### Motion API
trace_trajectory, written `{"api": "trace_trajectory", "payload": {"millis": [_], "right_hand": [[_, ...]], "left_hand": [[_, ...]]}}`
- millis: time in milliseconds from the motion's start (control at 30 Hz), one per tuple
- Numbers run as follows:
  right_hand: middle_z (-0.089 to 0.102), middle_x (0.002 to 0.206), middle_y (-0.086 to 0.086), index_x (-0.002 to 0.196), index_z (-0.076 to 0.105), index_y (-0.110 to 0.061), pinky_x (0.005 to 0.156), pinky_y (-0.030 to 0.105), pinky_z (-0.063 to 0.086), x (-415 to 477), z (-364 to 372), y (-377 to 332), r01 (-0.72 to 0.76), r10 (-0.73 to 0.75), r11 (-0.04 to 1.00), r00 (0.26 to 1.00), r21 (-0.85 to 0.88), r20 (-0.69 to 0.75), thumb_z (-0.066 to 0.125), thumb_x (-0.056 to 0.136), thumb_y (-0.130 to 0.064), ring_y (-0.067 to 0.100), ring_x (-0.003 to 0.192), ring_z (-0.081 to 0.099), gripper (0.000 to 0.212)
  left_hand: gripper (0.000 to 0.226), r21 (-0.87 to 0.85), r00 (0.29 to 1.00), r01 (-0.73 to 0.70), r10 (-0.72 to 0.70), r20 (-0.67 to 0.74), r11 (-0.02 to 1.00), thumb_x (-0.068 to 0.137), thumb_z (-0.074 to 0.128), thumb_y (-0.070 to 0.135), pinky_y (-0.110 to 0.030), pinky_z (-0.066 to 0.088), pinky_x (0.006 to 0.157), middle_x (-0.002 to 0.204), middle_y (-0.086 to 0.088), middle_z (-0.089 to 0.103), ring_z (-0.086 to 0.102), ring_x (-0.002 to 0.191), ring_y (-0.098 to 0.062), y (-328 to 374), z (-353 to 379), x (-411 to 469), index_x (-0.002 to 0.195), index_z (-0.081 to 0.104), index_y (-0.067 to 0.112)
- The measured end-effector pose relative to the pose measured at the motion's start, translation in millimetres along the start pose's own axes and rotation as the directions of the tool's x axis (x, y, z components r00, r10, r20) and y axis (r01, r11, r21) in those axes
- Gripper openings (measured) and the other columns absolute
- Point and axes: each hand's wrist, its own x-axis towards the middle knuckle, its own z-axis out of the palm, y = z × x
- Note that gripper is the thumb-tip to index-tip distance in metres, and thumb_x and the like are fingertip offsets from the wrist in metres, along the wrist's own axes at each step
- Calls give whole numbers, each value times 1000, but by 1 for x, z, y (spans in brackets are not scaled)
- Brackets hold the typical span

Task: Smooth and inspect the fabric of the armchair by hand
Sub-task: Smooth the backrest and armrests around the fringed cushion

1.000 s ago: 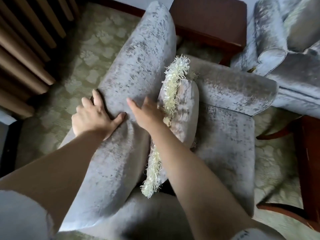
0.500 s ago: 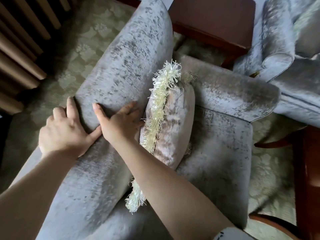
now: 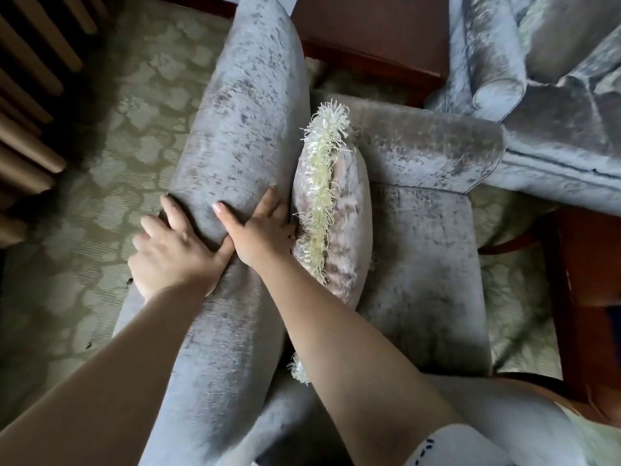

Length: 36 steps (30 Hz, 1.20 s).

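Left hand (image 3: 171, 253), right hand (image 3: 262, 233) on armchair (image 3: 242, 129); patterned carpet (image 3: 134, 146)

My left hand (image 3: 171, 250) and right hand (image 3: 265, 230) are bare, as are the forearms (image 3: 336, 334) running back from my fingers. My right thumbnail (image 3: 217, 206) is short and pale. Far behind those fingers, a white sleeve (image 3: 450, 443) begins, with small dark blue marks (image 3: 424, 449).

Armchair (image 3: 235, 136) cut off btm edge; cushion (image 3: 339, 210) btm behind R forearm (image 3: 339, 338).
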Motion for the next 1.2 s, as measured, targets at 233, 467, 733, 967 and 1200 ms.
{"api": "trace_trajectory", "payload": {"millis": [233,467,733,967,1200], "right_hand": [[5,157,9,149,-9,-26,110,59,13,10,8,6,-13,12,1000,999,-21,-35,27,65,-91,49,137,8,112],[-1,159,7,149,-12,-27,110,60,11,9,9,7,-13,13,1000,1000,-15,2,26,66,-90,49,138,4,111],[-5,157,3,145,-15,-34,109,62,11,25,12,-3,-24,24,994,1000,103,-2,25,56,-93,47,139,-6,114],[-15,158,8,146,-21,-27,109,63,4,47,20,-39,-79,76,996,995,48,61,26,65,-91,46,140,-8,113],[-24,156,12,146,-24,-24,108,65,-5,52,17,-41,-94,91,995,988,17,122,26,70,-89,45,140,-18,112]], "left_hand": [[107,18,1000,-14,15,-17,1000,64,43,82,-43,43,62,103,-24,48,53,82,-41,-2,5,2,137,23,5],[110,21,1000,-23,22,15,1000,65,43,82,-43,43,64,106,-23,48,53,86,-41,-5,3,0,140,22,4],[113,16,996,-37,35,84,999,63,36,86,-46,45,69,110,-23,46,52,92,-43,3,-11,22,142,17,6],[110,29,994,-69,67,82,997,65,39,83,-48,45,74,112,-23,44,51,96,-43,-10,-9,65,142,14,9],[101,44,997,-76,74,26,996,65,42,81,-44,41,62,101,-24,46,52,85,-43,-12,0,65,134,22,9]]}}
